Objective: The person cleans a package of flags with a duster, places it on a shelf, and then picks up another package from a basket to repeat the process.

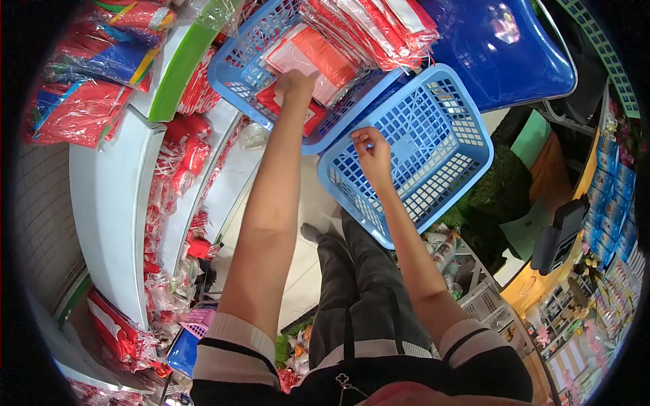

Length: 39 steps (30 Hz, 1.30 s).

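My left hand (295,84) reaches down into a blue plastic basket (227,62), over flat packets in clear wrap. Its fingers point down and are mostly hidden behind the back of the hand. Under and beside the wrist lies a red packet (315,118); a pink and orange-red packet (323,62) lies just to the right of the hand. My right hand (373,154) hovers over the left side of a second blue basket (484,145), its fingers loosely curled and a little apart, with nothing visible in them. The second basket's lattice floor shows bare.
A stack of red and white wrapped packets (379,30) fills the first basket's far end. Behind stands a shiny blue chair (501,47). White shelves (112,210) with red goods line the left. A wooden counter (582,183) bears a black device (560,235) at right.
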Motion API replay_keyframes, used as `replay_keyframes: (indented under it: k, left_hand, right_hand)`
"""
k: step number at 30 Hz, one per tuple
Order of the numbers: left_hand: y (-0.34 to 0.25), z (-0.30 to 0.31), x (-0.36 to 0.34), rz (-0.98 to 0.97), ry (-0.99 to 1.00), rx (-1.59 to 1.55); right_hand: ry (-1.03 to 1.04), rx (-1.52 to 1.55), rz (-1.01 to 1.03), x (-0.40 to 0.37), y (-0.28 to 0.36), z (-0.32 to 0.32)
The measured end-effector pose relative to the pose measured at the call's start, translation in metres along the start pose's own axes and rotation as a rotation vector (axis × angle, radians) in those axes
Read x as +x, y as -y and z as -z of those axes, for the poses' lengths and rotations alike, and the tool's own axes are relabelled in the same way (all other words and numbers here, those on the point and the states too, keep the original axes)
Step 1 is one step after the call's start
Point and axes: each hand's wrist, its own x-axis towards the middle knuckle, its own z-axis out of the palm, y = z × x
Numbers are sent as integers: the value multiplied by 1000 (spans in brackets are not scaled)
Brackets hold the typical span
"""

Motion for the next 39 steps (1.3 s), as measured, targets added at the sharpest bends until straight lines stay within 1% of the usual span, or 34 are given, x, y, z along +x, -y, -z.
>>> replay_keyframes:
  k: [3, 4, 7, 10, 13, 14, 16, 17, 18, 21, 22, 23, 25, 26, 28, 29, 30, 32, 33, 37, 39]
  left_hand:
    - [13, -42, 7, 3, 42, -205]
    - [15, -51, 3, -16, -97, -173]
    - [19, -65, 0, 10, -190, -260]
    - [14, -39, -33, -19, -335, -347]
    - [22, -10, -60, -31, -95, -896]
    - [28, -9, -69, -80, 0, -1115]
    - [43, -5, -89, -186, 201, -1548]
    - [48, -2, -104, -199, 263, -1508]
    - [54, 1, -123, -212, 324, -1467]
    - [69, 15, -186, -225, 451, -1455]
    - [80, 15, -203, -212, 498, -1433]
    - [88, 17, -220, -200, 545, -1410]
    - [102, 25, -252, -234, 550, -1326]
    - [108, 29, -267, -252, 549, -1284]
    - [128, 20, -289, -222, 581, -1605]
    - [133, 28, -303, -212, 596, -1764]
    - [129, 32, -324, 18, 417, -1906]
    - [141, 51, -356, 49, 514, -2135]
    - [147, 61, -373, 55, 568, -2250]
    - [180, 70, -431, -116, 655, -2376]
    - [198, 87, -453, -205, 633, -2404]
  right_hand:
    - [-65, -81, 39, 3, 2, -1]
    - [-90, -117, 59, 4, 4, -2]
    - [-164, -131, 148, 12, 11, -3]
    - [-171, -122, 168, 24, 13, -3]
    - [-201, -119, 222, 32, 21, 4]
    - [-199, -83, 188, 35, 19, 6]
    - [-138, 119, -77, 36, 19, 15]
    - [-105, 220, -206, 37, 21, 22]
    - [7, 407, -386, 36, 24, 33]
    - [441, 810, -676, 17, 61, 66]
    - [680, 970, -633, 15, 46, 79]
    - [628, 841, -622, 6, 49, 79]
    - [516, 588, -589, -24, 58, 80]
    - [513, 570, -513, -40, 63, 78]
    - [506, 537, -361, -79, 77, 74]
    - [535, 601, -367, -97, 87, 74]
    - [565, 666, -369, -115, 97, 73]
    - [630, 737, -342, -149, 122, 70]
    - [663, 742, -314, -165, 137, 66]
    - [759, 680, -150, -229, 187, 44]
    - [833, 139, 105, -250, 228, 39]
